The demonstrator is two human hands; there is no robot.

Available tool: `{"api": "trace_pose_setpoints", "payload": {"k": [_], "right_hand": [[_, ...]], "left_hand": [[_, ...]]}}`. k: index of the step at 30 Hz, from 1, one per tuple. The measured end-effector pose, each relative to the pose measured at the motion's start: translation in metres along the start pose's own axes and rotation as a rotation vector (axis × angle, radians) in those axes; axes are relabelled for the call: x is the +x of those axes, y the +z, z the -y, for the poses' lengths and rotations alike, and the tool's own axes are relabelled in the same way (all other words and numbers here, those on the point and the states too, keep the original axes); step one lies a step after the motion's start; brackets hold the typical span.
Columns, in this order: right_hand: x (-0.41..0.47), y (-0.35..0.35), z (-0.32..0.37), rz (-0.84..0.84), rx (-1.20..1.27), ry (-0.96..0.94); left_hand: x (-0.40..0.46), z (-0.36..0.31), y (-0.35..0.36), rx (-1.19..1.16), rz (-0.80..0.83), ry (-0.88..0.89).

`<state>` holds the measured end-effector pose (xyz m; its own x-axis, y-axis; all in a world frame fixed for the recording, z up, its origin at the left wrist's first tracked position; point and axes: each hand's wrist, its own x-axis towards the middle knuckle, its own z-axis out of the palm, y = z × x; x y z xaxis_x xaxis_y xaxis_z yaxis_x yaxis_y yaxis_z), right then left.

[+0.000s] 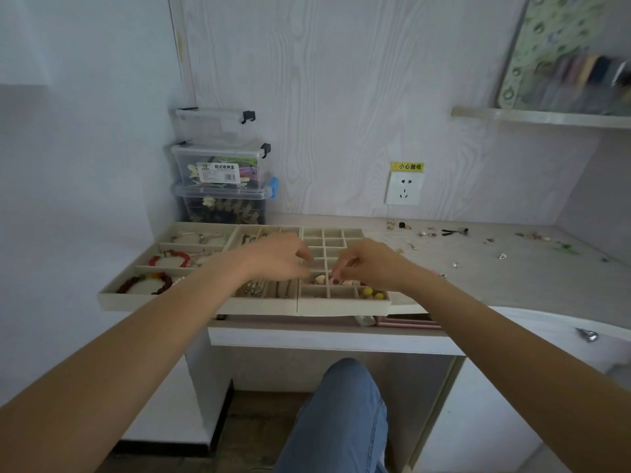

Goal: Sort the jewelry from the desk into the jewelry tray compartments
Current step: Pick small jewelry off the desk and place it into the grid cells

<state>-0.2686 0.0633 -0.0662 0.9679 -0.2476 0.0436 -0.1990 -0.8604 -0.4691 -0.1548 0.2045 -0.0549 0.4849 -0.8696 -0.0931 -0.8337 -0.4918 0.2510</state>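
Head view: jewelry tray [259, 307] overhangs pale desk [512, 278]; white walls.

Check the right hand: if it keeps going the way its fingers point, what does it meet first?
Probably the left hand. The right hand points leftward over the jewelry tray, fingertips nearly meeting; depth between them is unclear.

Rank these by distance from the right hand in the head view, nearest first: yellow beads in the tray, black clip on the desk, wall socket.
1. Yellow beads, just below the right hand, tray's front-right corner.
2. Black clip, farther back and right on the desk.
3. Wall socket, on the back wall.
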Motion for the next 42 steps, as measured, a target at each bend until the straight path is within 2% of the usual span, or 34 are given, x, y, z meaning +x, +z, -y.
{"api": "trace_pose_setpoints", "payload": {"k": [5,15,19,23,27,31,34,38,42], "right_hand": [[-0.019,-0.019,-0.021,-0.056,0.052,0.073],[-0.049,-0.078,-0.117,-0.196,0.073,0.349],[-0.036,-0.1,-0.177,-0.259,0.03,0.521],[-0.008,-0.117,-0.224,-0.296,0.027,0.568],[0.031,-0.128,-0.264,-0.224,-0.059,0.564],[0.068,-0.129,-0.29,-0.073,-0.082,0.557],[0.087,-0.127,-0.298,-0.007,-0.184,0.553],[0.098,-0.133,-0.305,-0.083,-0.21,0.508],[0.095,-0.137,-0.309,-0.062,0.081,0.628]], "left_hand": [[0.019,-0.026,-0.008,-0.072,-0.117,0.0],[0.128,-0.12,-0.011,-0.087,-0.064,0.085],[0.188,-0.151,0.001,-0.103,-0.067,0.102],[0.244,-0.173,0.017,-0.118,-0.097,0.123],[0.299,-0.187,0.039,-0.031,-0.011,0.094],[0.34,-0.191,0.055,0.123,0.062,0.066],[0.353,-0.19,0.063,0.146,-0.025,0.085],[0.362,-0.187,0.066,0.173,-0.156,0.147],[0.362,-0.187,0.068,0.058,-0.203,0.167]]}}
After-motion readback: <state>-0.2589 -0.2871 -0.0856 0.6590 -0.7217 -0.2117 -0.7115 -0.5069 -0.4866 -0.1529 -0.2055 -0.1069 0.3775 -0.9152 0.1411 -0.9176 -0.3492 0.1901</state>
